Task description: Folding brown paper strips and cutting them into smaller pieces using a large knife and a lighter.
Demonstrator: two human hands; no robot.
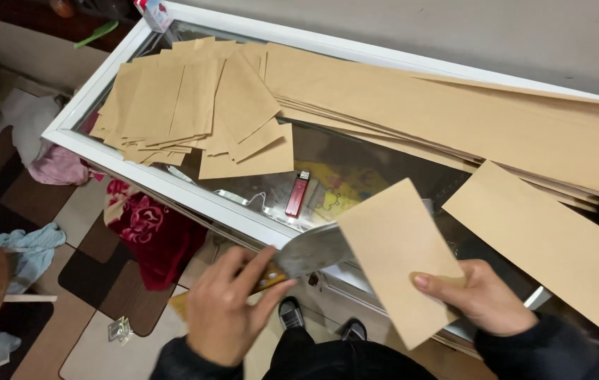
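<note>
Here, in the head view, the left hand (225, 306) grips a knife (313, 250) at the table's (173, 184) near edge, fingers closed on its handle. The right hand (479, 295) pinches a paper (398, 257) beside the blade. A pile (194, 105) covers the far left corner; a lighter (297, 193) lies mid-table.

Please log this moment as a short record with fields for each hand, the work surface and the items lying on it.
left hand: grips the handle of a broad-bladed knife
right hand: holds a cut brown paper piece, thumb on top
surface: white-framed glass-topped case
far left: pile of cut paper pieces
along the back: long brown paper sheets
on the glass: red lighter
</note>
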